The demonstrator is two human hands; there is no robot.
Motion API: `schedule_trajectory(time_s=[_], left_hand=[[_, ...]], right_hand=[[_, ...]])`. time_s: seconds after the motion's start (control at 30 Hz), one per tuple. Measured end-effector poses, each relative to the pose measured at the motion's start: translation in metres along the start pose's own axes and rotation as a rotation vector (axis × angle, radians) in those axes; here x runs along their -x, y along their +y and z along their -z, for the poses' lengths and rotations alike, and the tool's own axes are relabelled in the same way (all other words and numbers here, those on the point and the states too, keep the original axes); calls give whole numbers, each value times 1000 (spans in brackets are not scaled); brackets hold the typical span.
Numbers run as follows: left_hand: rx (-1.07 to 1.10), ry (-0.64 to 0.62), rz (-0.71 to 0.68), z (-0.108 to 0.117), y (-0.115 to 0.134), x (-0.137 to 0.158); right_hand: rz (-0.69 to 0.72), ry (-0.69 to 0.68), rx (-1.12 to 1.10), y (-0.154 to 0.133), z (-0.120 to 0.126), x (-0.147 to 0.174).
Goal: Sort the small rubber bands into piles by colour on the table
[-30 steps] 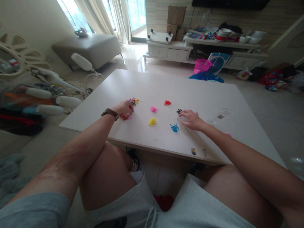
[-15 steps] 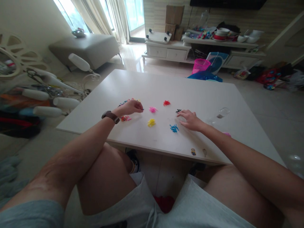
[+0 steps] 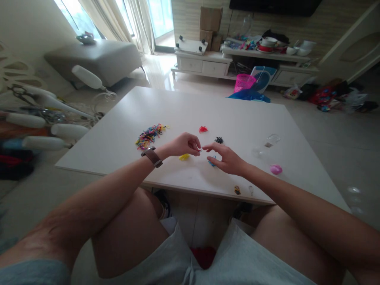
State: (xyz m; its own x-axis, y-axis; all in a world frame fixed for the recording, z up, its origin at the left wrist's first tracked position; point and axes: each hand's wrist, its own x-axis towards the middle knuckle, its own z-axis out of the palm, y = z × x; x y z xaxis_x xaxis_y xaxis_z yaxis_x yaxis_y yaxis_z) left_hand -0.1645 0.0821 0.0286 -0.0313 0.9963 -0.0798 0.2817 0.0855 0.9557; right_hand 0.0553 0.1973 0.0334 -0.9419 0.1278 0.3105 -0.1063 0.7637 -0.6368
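My left hand (image 3: 187, 144), with a brown watch strap at the wrist, pinches a small dark rubber band (image 3: 200, 150) over the middle of the table. Facing it, my right hand (image 3: 227, 159) has thumb and index finger apart, the index tip close to the band, with nothing visible in its grasp. Beneath the right hand lies a partly covered blue rubber band pile (image 3: 211, 160). Yellow rubber bands (image 3: 184, 157) peek out below the left hand. Beyond the hands are a black pile (image 3: 219, 140) and a red pile (image 3: 203, 129). A mixed-colour heap (image 3: 151, 135) spreads out at the left.
On the white table (image 3: 178, 107), a clear container (image 3: 272, 140) and a pink object (image 3: 276, 169) lie at the right. A small yellow cartoon figure (image 3: 237, 190) sits by the near edge. White lamp arms (image 3: 86, 76) stand beyond the left edge.
My left hand has moved right, away from the mixed heap, bringing the dark band toward my right hand. My right hand has shifted slightly left, off the black pile and over the blue one.
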Motion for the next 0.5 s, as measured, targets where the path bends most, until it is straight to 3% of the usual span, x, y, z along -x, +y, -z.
schedule_trajectory(time_s=[0.17, 0.5], left_hand=[[-8, -30, -24, -9, 1, -2], [-57, -40, -38, -15, -9, -3]], right_hand=[[-24, -30, -5, -2, -1, 2], [-234, -68, -184, -1, -8, 4]])
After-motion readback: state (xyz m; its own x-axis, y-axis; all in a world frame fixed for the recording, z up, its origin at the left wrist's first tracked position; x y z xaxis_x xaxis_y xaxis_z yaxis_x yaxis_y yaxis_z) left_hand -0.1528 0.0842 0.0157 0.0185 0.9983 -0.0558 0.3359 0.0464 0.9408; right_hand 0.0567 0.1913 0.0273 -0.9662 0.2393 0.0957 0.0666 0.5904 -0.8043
